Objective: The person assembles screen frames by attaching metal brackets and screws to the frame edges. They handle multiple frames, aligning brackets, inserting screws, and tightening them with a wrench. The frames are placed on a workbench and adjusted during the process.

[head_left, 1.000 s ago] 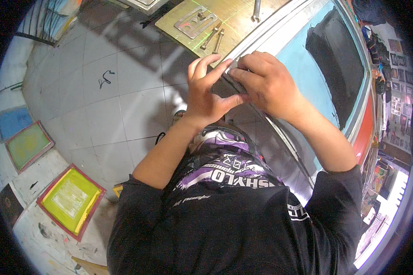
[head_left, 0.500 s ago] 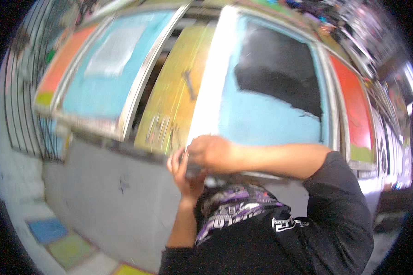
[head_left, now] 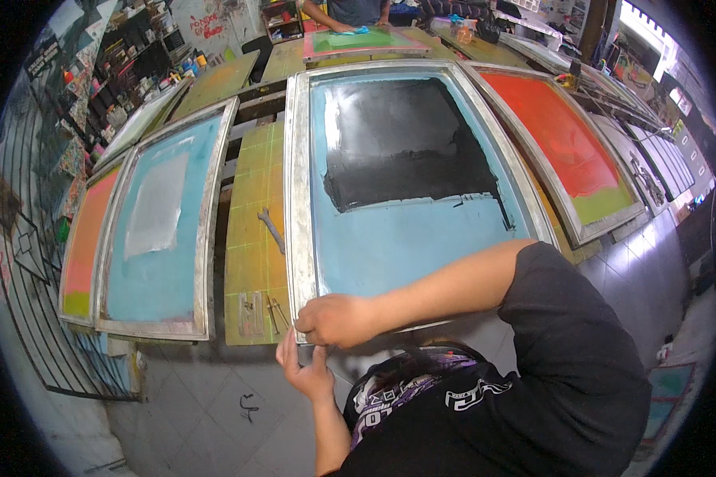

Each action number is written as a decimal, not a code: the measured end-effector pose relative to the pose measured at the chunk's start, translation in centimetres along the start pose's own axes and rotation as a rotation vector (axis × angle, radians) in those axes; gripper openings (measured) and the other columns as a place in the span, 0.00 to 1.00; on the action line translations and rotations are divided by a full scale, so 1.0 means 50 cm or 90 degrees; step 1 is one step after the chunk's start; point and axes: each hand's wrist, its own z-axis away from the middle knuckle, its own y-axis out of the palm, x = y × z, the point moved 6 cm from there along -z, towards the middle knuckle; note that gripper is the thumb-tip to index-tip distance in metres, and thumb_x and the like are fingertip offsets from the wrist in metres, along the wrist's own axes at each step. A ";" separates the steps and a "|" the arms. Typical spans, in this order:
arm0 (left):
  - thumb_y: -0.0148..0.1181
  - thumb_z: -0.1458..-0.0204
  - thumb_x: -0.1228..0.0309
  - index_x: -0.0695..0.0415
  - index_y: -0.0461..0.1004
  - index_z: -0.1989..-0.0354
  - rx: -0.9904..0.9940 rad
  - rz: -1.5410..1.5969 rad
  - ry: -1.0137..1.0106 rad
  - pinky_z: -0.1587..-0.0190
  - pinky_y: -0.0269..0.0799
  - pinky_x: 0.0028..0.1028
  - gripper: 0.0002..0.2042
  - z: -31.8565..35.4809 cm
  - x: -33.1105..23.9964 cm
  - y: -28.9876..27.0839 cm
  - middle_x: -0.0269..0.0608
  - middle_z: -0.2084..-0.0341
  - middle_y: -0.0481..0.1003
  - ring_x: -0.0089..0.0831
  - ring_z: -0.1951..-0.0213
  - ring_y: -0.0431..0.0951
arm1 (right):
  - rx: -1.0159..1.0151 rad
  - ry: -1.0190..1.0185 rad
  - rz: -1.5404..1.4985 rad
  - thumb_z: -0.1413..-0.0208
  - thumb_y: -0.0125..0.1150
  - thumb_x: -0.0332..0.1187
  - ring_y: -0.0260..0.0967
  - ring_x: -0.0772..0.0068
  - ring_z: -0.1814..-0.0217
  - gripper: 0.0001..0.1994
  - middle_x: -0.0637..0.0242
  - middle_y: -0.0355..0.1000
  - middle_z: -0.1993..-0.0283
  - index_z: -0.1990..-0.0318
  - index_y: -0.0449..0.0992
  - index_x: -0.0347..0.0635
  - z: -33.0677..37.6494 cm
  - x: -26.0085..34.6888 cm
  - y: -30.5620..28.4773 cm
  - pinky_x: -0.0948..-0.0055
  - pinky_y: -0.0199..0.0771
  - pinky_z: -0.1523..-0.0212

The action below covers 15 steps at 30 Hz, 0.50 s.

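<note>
Screen frame [head_left: 299, 230], large, pale metal-toned, lying flat at centre on the worktable; light blue field [head_left: 374, 250], with a ragged-edged black area [head_left: 406, 147] over its far part. Right hand [head_left: 338, 319]: fingers curled, at the frame's near left corner. Left hand [head_left: 306, 375]: partly open just below the same corner, thumb apart from fingers; whether either hand grips the frame or something small cannot be told. Just left of the frame, a yellow-green board [head_left: 250, 183] bearing one wrench [head_left: 272, 230], one slotted metal plate [head_left: 250, 314] and bolts [head_left: 278, 315]. Farther left, a blue screen [head_left: 195, 238] with grey patch. To the right, a red screen [head_left: 545, 131]. At the far side, a co-worker's hand [head_left: 340, 27] on a blue cloth [head_left: 358, 30].
</note>
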 end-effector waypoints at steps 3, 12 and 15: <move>0.65 0.60 0.72 0.65 0.70 0.53 0.000 -0.010 -0.001 0.44 0.58 0.35 0.23 -0.005 -0.004 0.006 0.48 0.53 0.71 0.41 0.49 0.66 | -0.143 0.043 -0.054 0.63 0.56 0.30 0.65 0.60 0.56 0.08 0.61 0.66 0.65 0.73 0.76 0.37 0.013 -0.008 0.003 0.65 0.68 0.56; 0.71 0.67 0.68 0.65 0.73 0.57 -0.007 0.011 -0.012 0.48 0.62 0.32 0.25 -0.009 0.000 -0.002 0.47 0.56 0.74 0.39 0.51 0.69 | -0.100 -0.053 -0.032 0.69 0.58 0.25 0.66 0.55 0.61 0.13 0.59 0.66 0.66 0.70 0.74 0.36 0.045 -0.004 -0.017 0.63 0.67 0.61; 0.72 0.68 0.65 0.65 0.74 0.58 -0.016 0.016 0.013 0.47 0.62 0.32 0.27 -0.011 -0.005 -0.007 0.46 0.56 0.74 0.39 0.52 0.69 | -0.094 -0.046 -0.043 0.70 0.58 0.24 0.66 0.55 0.61 0.16 0.59 0.67 0.65 0.66 0.73 0.36 0.056 0.002 -0.018 0.63 0.67 0.60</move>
